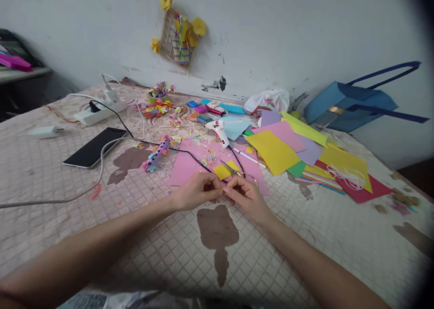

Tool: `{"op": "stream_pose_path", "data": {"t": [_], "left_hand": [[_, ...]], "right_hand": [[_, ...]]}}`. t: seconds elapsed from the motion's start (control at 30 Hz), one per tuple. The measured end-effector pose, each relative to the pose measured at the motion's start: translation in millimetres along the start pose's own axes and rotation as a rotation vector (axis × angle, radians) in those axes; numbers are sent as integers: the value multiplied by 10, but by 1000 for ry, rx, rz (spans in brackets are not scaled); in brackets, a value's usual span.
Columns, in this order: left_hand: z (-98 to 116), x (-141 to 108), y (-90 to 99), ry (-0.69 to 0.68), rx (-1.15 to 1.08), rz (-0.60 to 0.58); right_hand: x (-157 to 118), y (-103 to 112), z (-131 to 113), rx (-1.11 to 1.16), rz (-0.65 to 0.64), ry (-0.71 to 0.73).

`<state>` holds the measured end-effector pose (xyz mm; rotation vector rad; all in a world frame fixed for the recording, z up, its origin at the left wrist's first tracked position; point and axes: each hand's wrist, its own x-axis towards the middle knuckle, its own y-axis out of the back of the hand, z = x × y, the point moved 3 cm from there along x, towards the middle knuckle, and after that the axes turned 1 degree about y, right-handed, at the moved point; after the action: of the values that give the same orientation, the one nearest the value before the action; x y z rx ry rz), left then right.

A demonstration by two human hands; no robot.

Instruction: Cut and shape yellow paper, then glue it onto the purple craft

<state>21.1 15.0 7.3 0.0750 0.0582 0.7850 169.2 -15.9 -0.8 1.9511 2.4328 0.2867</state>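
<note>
My left hand (200, 191) and my right hand (246, 196) meet fingertip to fingertip over the near edge of a pink sheet (185, 162). Both are closed in a pinch on a tiny yellow piece (222, 190), mostly hidden by the fingers. Just beyond them lie a yellow paper square (220, 171) and scissors (230, 167), partly covered by my right hand. A white glue gun (219, 131) rests farther back, its black cord running toward my hands. To the left lies a purple paper roll (158, 154) with dark dots and pink and blue bits at its ends.
Coloured paper sheets (274, 151) spread on the right, near a blue bag (349, 105). A phone (95, 147), a power strip (100, 113) and a grey cable (101, 164) occupy the left. Paper scraps surround a small flower-filled pot (158, 97) at the back.
</note>
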Motion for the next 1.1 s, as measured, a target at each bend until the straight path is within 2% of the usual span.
{"op": "stream_pose_path", "data": {"t": [0.17, 0.27, 0.47, 0.73, 0.97, 1.1], "left_hand": [[-77, 40, 44, 79, -111, 34], [-106, 57, 75, 95, -137, 43], [-85, 49, 61, 75, -55, 98], [-57, 38, 26, 83, -97, 55], [-109, 51, -2, 117, -171, 50], [-72, 39, -8, 73, -163, 46]], "right_hand": [[29, 25, 22, 25, -21, -34], [33, 43, 23, -34, -26, -60], [3, 41, -38, -200, 47, 8], [-1, 1, 35, -71, -89, -61], [-21, -10, 1, -130, -30, 3], [-36, -28, -70, -208, 8, 73]]}}
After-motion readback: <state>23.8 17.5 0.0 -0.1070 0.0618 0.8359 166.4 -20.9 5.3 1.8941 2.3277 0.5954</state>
